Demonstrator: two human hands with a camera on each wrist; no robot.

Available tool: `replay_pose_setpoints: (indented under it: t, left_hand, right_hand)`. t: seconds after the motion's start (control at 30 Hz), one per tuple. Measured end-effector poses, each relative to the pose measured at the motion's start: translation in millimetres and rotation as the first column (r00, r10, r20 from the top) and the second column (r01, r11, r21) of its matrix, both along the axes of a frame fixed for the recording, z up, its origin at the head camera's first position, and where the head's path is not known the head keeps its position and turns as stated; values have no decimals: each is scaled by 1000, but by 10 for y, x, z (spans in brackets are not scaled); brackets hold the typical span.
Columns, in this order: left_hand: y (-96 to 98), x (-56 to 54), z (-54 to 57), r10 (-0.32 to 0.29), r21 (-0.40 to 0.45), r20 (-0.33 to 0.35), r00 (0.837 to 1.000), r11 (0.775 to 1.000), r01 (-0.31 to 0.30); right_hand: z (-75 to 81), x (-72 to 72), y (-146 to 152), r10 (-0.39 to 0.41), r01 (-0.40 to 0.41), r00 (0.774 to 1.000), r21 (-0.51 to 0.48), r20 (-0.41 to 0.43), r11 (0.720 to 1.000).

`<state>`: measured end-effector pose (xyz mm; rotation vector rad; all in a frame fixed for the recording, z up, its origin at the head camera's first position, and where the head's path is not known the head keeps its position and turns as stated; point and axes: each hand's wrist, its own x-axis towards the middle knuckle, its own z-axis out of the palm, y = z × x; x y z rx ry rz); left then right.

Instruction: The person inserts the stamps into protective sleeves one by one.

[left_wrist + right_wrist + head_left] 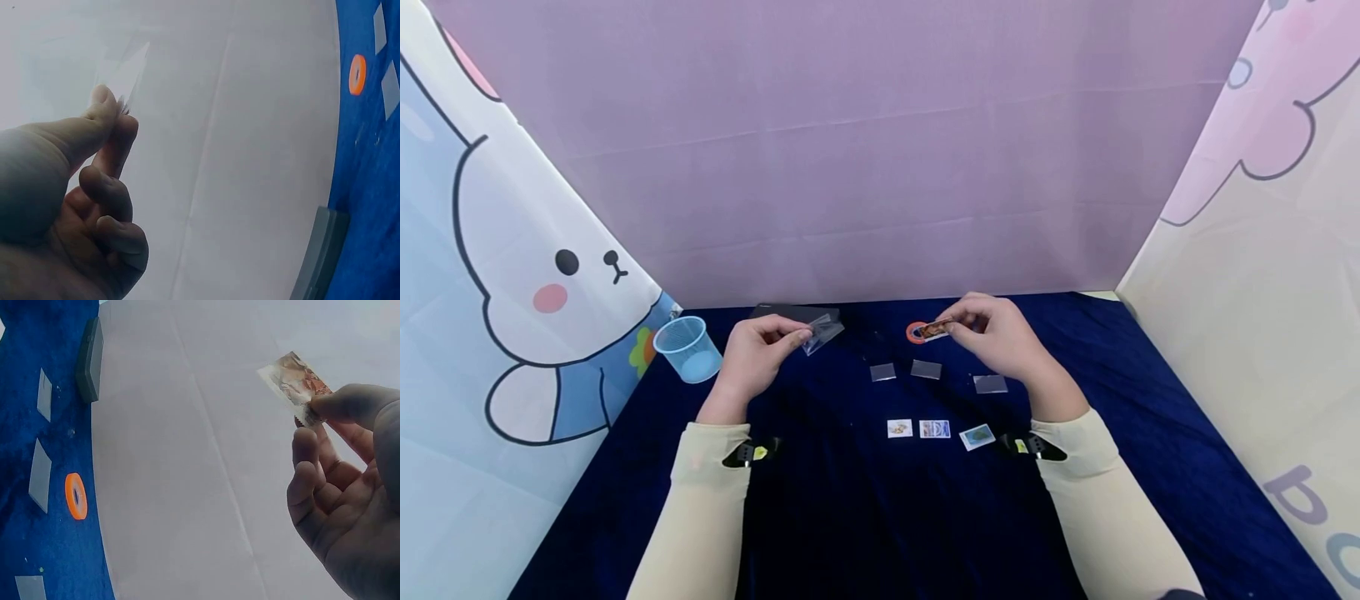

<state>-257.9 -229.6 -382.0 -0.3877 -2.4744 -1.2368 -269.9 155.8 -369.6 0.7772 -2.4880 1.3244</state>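
A: What stood at the far left?

B: A blue mesh basket [694, 362]; I made out only its pale floor. Next, the left hand [758, 357] pinched a clear plastic film [824, 333] above the cloth [850, 517]. I judged the film light, limp and slippery, best taken by one edge; whether it was a pouch, I could not tell. Behind it lay a dark case [784, 312], contents hidden.

A: And rightward?

B: I noted three clear rectangles [883, 372], three small picture cards [900, 428] and an orange tape roll [911, 333]. Farthest right, the right hand [996, 337] held up a pictured slip [934, 330], thumb and forefinger closed on one end. I judged it light, thin and easily creased, best held near its margin.
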Motion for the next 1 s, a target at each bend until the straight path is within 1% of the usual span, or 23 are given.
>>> replay_pose_setpoints:
  t: [0.13,0.3,0.43,0.63,0.87,1.0]
  left_hand:
    - [84,46,30,-6,-13,1,1000,1000,6]
    - [196,87,45,-32,-28,-6,999,999,32]
    - [279,122,46,-44,-39,0,999,998,44]
    - [395,171,74,-82,-48,-3,997,996,82]
    - [491,205,70,-102,-58,5,995,993,102]
    - [518,220,70,-115,-66,8,993,991,115]
  right_hand:
    - [1,6,-26,-3,3,1000,-31,-11,1000]
    - [-4,32,-90,6,-4,1000,-87,20,996]
    - [-12,52,-151,15,-12,999,-110,35,994]
    - [5,92,-204,25,-22,999,-141,22,990]
    - [20,120,-238,71,-63,997,-195,33,979]
    - [19,134,-273,79,-69,996,-213,39,975]
